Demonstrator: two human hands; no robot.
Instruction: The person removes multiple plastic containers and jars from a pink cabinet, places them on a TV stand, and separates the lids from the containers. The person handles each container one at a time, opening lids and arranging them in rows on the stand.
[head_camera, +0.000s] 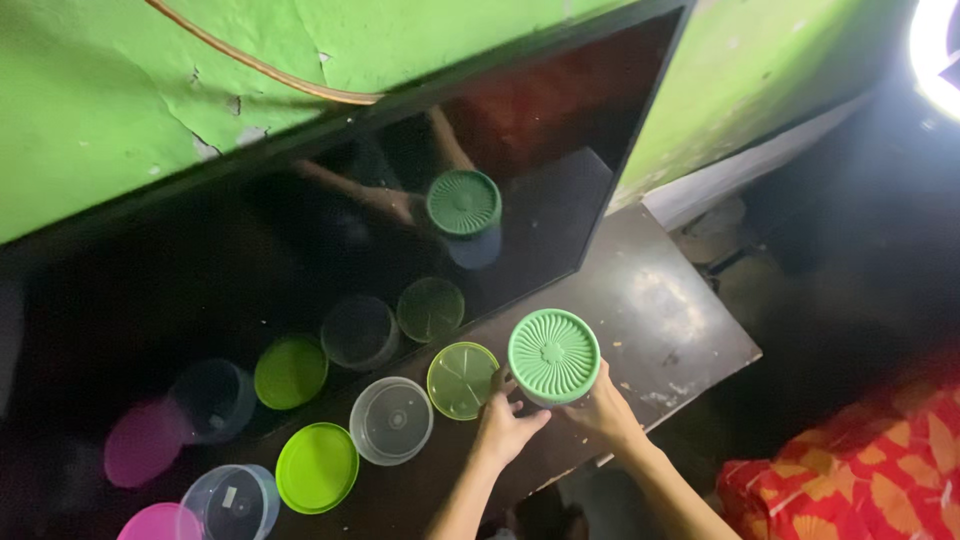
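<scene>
Head view: left hand (507, 425) and right hand (603, 410) both clamped on green-lidded container (553, 358) at table (660, 310) edge; lid seating step, next needs even downward press.

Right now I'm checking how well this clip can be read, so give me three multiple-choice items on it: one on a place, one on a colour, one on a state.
1. Where does the yellow-green lid lie?
A. Just left of the container with the ribbed green lid
B. On the red patterned cloth
C. On top of the clear container

2. What colour is the lid at the row's far left end?
A. Blue
B. Pink
C. Orange

3. How is the ribbed green lid's container held?
A. By one hand only
B. By neither hand
C. Between both hands

Answers:
1 A: it rests flat on the dark table beside that container.
2 B: the pink lid lies at the lower left edge.
3 C: the left hand and right hand grip its sides.
</scene>
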